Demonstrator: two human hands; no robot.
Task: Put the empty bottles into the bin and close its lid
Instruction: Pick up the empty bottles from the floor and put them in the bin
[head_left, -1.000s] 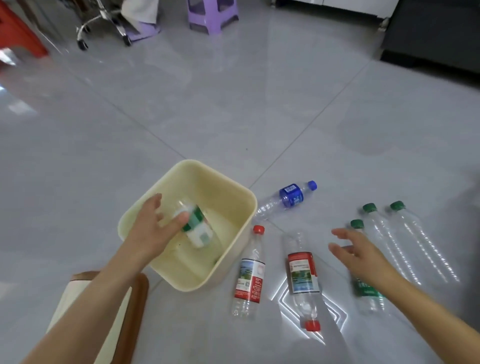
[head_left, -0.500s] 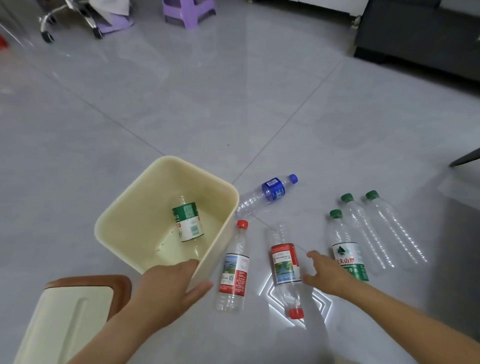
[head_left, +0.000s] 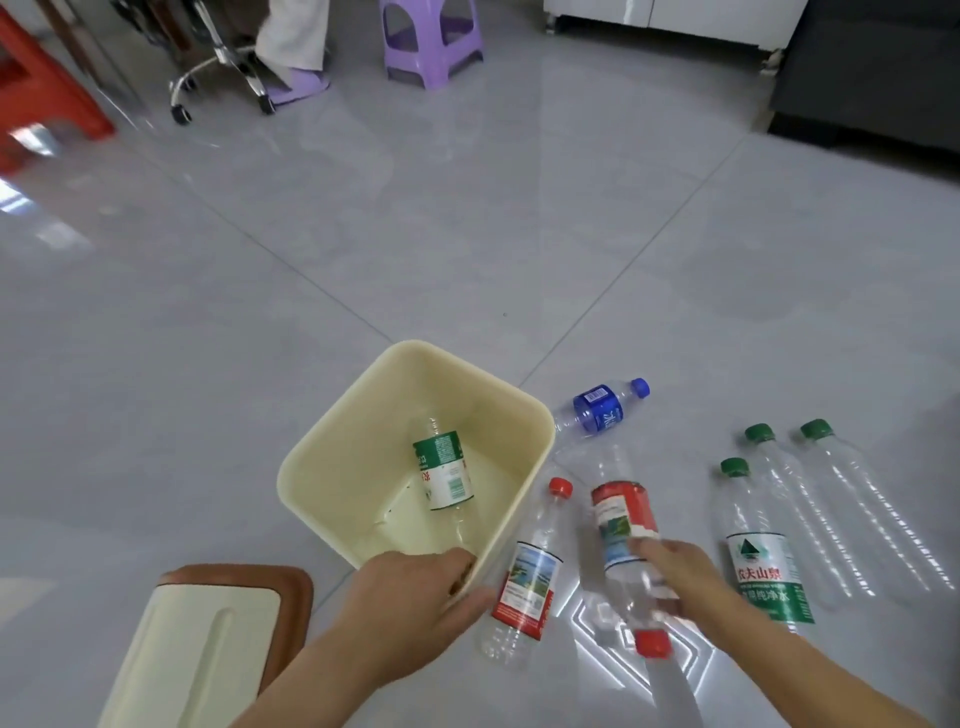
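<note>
With our left hand (head_left: 415, 587) curled over the near rim of the cream bin (head_left: 332, 457), our right hand (head_left: 675, 571) wraps its fingers around the red-labelled bottle (head_left: 621, 525) just right of the bin, ready to be swung over the rim, we judge.

Grey tiled floor (head_left: 467, 218) carries bin (head_left: 332, 462), lid (head_left: 208, 639), bottles (head_left: 524, 566).

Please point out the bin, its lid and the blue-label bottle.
bin (head_left: 332, 441): head view, on its left inner wall.
lid (head_left: 187, 660): head view, on its cream top.
blue-label bottle (head_left: 597, 415): head view, on the blue label.
</note>
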